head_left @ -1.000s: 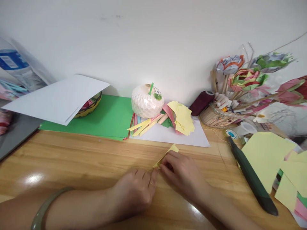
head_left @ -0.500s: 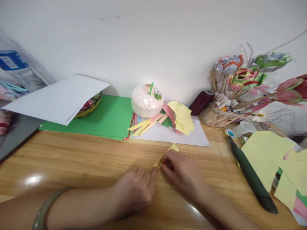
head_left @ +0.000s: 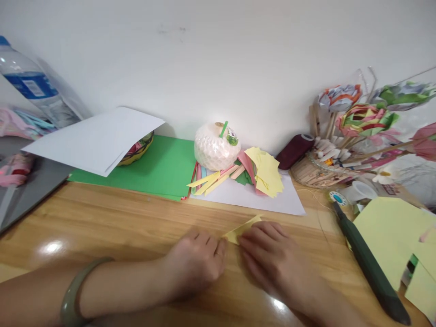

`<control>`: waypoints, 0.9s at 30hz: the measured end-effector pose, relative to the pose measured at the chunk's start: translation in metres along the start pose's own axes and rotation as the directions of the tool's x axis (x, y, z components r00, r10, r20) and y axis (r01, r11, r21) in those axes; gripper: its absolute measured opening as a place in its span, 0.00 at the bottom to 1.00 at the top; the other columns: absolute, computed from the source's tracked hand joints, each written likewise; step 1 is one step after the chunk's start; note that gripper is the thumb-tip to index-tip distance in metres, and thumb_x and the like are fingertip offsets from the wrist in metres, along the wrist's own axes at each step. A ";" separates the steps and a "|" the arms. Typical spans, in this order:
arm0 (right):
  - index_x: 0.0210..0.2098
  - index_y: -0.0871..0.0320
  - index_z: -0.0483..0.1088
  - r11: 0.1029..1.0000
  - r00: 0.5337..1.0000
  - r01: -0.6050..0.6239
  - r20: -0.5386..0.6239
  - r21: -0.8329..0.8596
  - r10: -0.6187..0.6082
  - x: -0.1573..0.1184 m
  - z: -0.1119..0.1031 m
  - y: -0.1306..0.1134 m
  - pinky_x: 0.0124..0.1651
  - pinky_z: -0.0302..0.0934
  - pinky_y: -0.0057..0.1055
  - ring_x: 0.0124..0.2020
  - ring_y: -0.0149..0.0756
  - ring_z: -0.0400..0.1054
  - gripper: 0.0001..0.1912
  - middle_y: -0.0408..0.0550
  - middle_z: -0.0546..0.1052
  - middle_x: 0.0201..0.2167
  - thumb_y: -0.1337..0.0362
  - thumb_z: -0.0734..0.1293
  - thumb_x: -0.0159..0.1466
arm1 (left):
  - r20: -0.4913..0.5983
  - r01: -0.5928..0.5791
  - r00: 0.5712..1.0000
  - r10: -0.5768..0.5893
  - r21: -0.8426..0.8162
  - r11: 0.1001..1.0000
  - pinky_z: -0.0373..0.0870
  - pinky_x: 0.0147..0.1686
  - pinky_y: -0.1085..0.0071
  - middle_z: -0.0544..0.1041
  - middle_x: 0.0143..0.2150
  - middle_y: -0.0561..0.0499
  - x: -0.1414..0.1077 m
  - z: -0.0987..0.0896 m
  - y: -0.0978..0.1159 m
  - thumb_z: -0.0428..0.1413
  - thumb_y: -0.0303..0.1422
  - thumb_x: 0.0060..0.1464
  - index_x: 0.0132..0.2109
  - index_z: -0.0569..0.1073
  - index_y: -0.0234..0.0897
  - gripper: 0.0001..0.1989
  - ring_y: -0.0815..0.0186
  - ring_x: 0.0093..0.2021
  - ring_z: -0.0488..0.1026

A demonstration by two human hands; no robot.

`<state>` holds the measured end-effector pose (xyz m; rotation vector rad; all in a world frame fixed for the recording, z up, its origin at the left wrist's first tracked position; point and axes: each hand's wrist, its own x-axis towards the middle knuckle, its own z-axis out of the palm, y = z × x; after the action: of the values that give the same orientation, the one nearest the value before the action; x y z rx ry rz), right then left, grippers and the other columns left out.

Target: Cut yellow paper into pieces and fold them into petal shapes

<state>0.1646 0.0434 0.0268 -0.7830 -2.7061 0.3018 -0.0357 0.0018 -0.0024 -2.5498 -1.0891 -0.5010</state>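
Note:
A small piece of yellow paper [head_left: 242, 229] lies on the wooden table between my hands, its far edge angled up to the right. My left hand [head_left: 200, 256] is closed, its thumb and forefinger pinching the paper's left end. My right hand [head_left: 272, 247] is closed over the paper's right part, fingertips on it; part of the paper is hidden beneath. Beyond them, yellow paper cutouts [head_left: 267, 171] and narrow yellow strips [head_left: 206, 182] rest on a white sheet [head_left: 286, 200].
A wrapped white coconut [head_left: 216, 147] stands by the wall. Green sheets [head_left: 166, 168] lie at left, beside white paper [head_left: 98, 138] over a basket. At right are a dark green long-handled tool [head_left: 371, 263], yellow sheets [head_left: 384, 231], a maroon thread spool [head_left: 295, 151] and paper flowers [head_left: 368, 120].
My right hand has flattened and turned further over the yellow paper, which now shows a wider face. The whole view has shifted slightly, so things appear further right.

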 end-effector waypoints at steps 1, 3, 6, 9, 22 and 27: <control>0.37 0.59 0.71 1.000 1.000 0.003 0.015 0.010 -0.003 0.000 0.000 -0.004 0.40 0.58 0.36 0.35 0.36 0.65 0.10 0.48 0.73 0.31 0.71 0.59 0.62 | -0.010 0.009 1.000 -0.009 -0.004 1.000 0.62 0.17 0.68 0.69 0.21 0.51 0.001 0.001 -0.001 0.50 0.26 0.51 0.37 0.72 0.29 0.08 0.63 0.20 0.67; 0.37 0.59 0.71 1.000 0.999 0.004 0.038 0.031 -0.005 0.000 0.001 -0.012 0.38 0.59 0.35 0.33 0.35 0.65 0.10 0.48 0.73 0.30 0.71 0.58 0.62 | -0.016 0.054 0.998 -0.055 -0.019 0.998 0.62 0.19 0.69 0.69 0.23 0.51 0.004 0.002 -0.005 0.50 0.27 0.52 0.36 0.72 0.31 0.07 0.63 0.23 0.67; 0.39 0.58 0.71 0.998 0.999 0.043 0.027 0.054 -0.044 0.000 0.003 -0.024 0.40 0.60 0.35 0.36 0.36 0.68 0.10 0.48 0.76 0.34 0.69 0.59 0.63 | 0.011 0.136 0.991 -0.135 -0.062 0.989 0.62 0.22 0.70 0.70 0.25 0.52 0.009 0.005 -0.011 0.51 0.30 0.55 0.34 0.71 0.34 0.05 0.64 0.26 0.67; 0.40 0.57 0.71 0.984 0.994 0.109 0.004 0.140 -0.110 0.000 0.002 -0.031 0.45 0.61 0.32 0.43 0.34 0.69 0.10 0.47 0.77 0.40 0.71 0.60 0.62 | 0.070 0.160 0.986 -0.153 -0.103 0.982 0.62 0.25 0.70 0.71 0.28 0.53 0.011 0.007 -0.018 0.55 0.32 0.54 0.32 0.72 0.36 0.04 0.64 0.30 0.68; 0.30 0.57 0.67 0.904 0.890 -0.428 -0.164 0.025 0.426 0.006 0.019 -0.010 0.23 0.57 0.28 0.26 0.35 0.67 0.09 0.45 0.72 0.24 0.57 0.64 0.58 | 0.014 -0.047 0.999 0.052 -0.241 0.969 0.64 0.28 0.71 0.72 0.33 0.51 0.012 0.017 -0.024 0.47 0.25 0.60 0.33 0.72 0.33 0.10 0.66 0.32 0.65; 0.28 0.56 0.65 0.879 0.867 -0.475 -0.142 0.050 0.477 0.009 0.021 -0.012 0.23 0.55 0.27 0.23 0.33 0.65 0.08 0.43 0.71 0.22 0.59 0.65 0.58 | 0.009 -0.054 0.998 0.059 -0.279 0.959 0.67 0.31 0.69 0.72 0.33 0.50 0.011 0.019 -0.023 0.48 0.24 0.59 0.32 0.72 0.32 0.11 0.65 0.33 0.67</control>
<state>0.1439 0.0360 0.0130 -1.4098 -2.3330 0.3505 -0.0420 0.0323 -0.0104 -2.8234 -1.0092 -0.6614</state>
